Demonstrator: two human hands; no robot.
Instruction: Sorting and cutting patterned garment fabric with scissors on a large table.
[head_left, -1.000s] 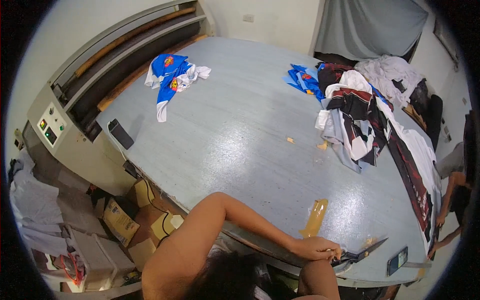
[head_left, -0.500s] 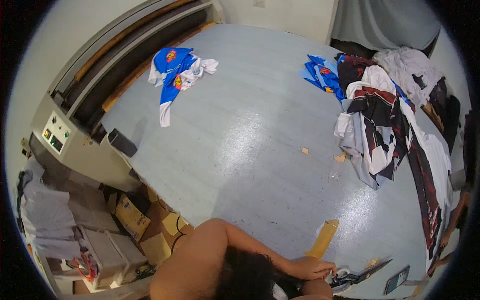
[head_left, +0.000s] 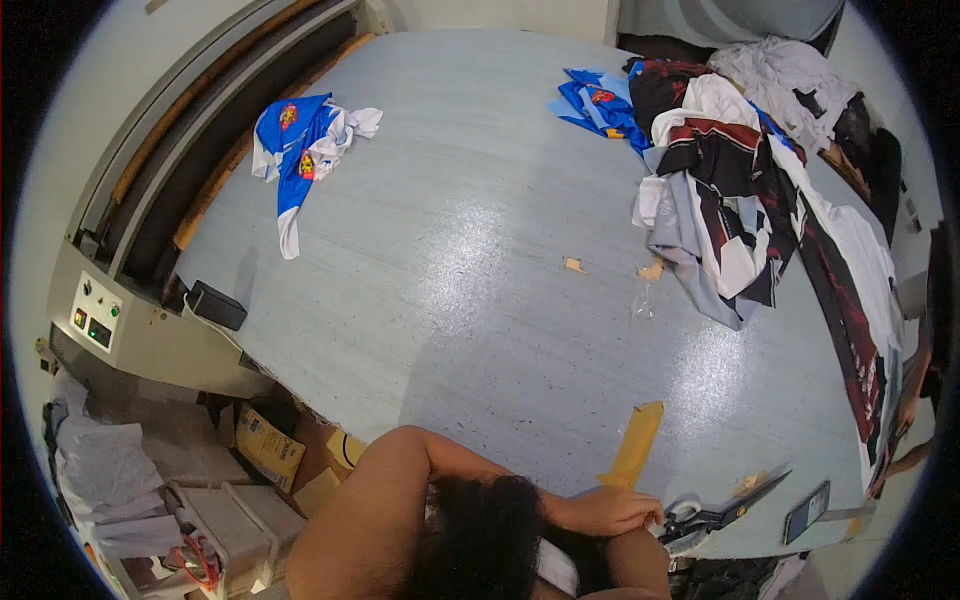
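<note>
My left arm reaches across the front of the grey-blue table. My left hand rests over the bent part of my right arm, its fingers laid loosely and nothing seen in them. Out of sight is my right hand. Dark hair covers part of the space between my arms. Just right of my left fingers lie large black scissors, blades pointing right. A strip of tan tape or card lies beyond that hand. Farther right is a phone.
Blue-and-white printed garments lie at the far left, beside a heat-press machine and a small black box. Mixed fabric pieces are heaped at right. Another person's arm shows at the right edge. Plastic bins stand lower left.
The view has shifted, so the table and its things sit higher and mostly farther left. My left hand stays resting on my right arm; the scissors still lie beside it.
</note>
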